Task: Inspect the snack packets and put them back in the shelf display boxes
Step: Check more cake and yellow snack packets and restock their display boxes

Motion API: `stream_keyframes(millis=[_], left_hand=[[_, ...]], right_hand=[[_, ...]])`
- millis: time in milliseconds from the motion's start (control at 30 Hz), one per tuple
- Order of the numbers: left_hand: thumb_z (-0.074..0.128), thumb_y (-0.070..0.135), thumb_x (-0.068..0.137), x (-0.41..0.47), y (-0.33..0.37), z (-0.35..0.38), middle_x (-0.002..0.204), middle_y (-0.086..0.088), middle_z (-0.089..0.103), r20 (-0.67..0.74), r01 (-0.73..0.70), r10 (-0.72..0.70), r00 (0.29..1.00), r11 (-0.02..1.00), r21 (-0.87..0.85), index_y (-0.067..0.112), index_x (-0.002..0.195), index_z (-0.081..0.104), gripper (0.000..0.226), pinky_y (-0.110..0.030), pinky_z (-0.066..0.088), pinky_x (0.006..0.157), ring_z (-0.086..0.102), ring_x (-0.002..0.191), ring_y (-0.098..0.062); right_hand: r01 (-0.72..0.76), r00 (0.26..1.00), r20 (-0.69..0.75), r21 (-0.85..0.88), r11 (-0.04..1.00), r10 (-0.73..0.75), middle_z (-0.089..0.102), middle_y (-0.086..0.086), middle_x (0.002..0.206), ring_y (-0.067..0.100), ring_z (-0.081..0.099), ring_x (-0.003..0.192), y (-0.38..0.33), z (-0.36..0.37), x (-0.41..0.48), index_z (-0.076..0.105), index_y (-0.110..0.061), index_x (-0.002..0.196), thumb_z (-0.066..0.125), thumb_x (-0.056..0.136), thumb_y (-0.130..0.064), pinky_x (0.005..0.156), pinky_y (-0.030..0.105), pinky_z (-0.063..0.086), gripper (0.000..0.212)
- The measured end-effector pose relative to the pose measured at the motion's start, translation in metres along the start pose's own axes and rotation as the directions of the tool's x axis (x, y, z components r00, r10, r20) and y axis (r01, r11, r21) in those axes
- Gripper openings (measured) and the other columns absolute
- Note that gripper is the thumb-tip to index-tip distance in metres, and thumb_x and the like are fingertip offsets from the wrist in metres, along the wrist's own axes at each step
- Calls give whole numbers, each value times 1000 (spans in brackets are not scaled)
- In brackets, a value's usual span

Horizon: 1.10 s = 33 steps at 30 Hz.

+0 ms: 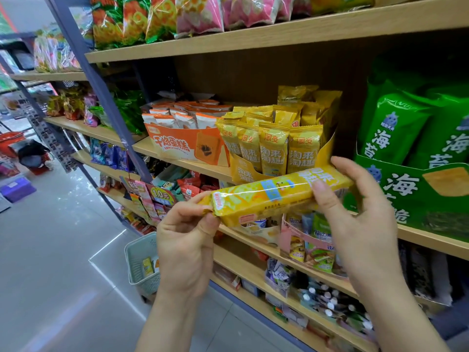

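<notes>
I hold a long yellow snack packet (269, 196) level in front of the shelf, one end in each hand. My left hand (187, 240) pinches its crimped left end between thumb and fingers. My right hand (360, 214) grips the right end, thumb on the front face. Just behind the packet stands the yellow display box (327, 148), filled with several upright packets of the same kind (274, 148). To the left of that box sits an orange display box (185, 148) holding orange-and-white packets.
A green display box (416, 189) of seaweed snacks stands at the right. Wooden shelves (253, 41) above and below carry more snack bags. A grey-green basket (142, 262) holding a few packets sits on the tiled floor at the shelf's foot. The aisle runs off to the left.
</notes>
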<state>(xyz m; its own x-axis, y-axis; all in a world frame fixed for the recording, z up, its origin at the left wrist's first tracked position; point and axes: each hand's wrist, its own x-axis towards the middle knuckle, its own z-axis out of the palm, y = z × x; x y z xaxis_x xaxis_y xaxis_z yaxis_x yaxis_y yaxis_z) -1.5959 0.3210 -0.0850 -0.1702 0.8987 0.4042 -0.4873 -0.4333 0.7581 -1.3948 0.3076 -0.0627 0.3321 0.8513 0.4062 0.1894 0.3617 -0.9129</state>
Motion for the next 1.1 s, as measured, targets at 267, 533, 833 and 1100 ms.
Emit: stream_keyframes(millis=[267, 533, 833, 1100], left_hand=[[90, 14, 54, -2, -11, -15, 105, -16, 67, 95, 431, -421, 902, 867, -252, 8, 107, 70, 57, -44, 56, 89, 64, 106, -33], [59, -7, 65, -7, -27, -3, 70, -13, 74, -235, 413, -402, 885, 911, 0, 9, 72, 79, 27, -27, 58, 51, 71, 59, -18], [65, -19, 73, -11, -37, -3, 71, -9, 74, -182, 379, -334, 925, 854, 356, 20, 71, 79, 42, -26, 57, 59, 70, 65, -18], [84, 12, 69, -17, -36, 14, 106, 16, 64, 255, 143, -532, 807, 595, 791, 50, 108, 64, 59, -24, 55, 79, 62, 96, -2]], right_hand=[[-81, 996, -9, 308, 948, 88, 69, -7, 106, 13, 70, 93, -7, -4, -1, 59, -30, 120, 77, 66, -14, 75, 32, 60, 60], [-60, 998, 15, 341, 938, 59, 71, -7, 106, 11, 69, 94, -4, -2, -2, 58, -31, 119, 75, 69, -5, 83, 31, 58, 59], [-27, 1000, -1, 397, 917, 30, 74, -6, 100, 6, 70, 91, -15, -3, 1, 58, -24, 121, 68, 74, -13, 75, 19, 55, 49], [-2, 999, 39, 352, 936, -13, 75, -9, 98, 7, 70, 90, -16, -11, 5, 63, -23, 115, 69, 73, -12, 74, 19, 55, 44]])
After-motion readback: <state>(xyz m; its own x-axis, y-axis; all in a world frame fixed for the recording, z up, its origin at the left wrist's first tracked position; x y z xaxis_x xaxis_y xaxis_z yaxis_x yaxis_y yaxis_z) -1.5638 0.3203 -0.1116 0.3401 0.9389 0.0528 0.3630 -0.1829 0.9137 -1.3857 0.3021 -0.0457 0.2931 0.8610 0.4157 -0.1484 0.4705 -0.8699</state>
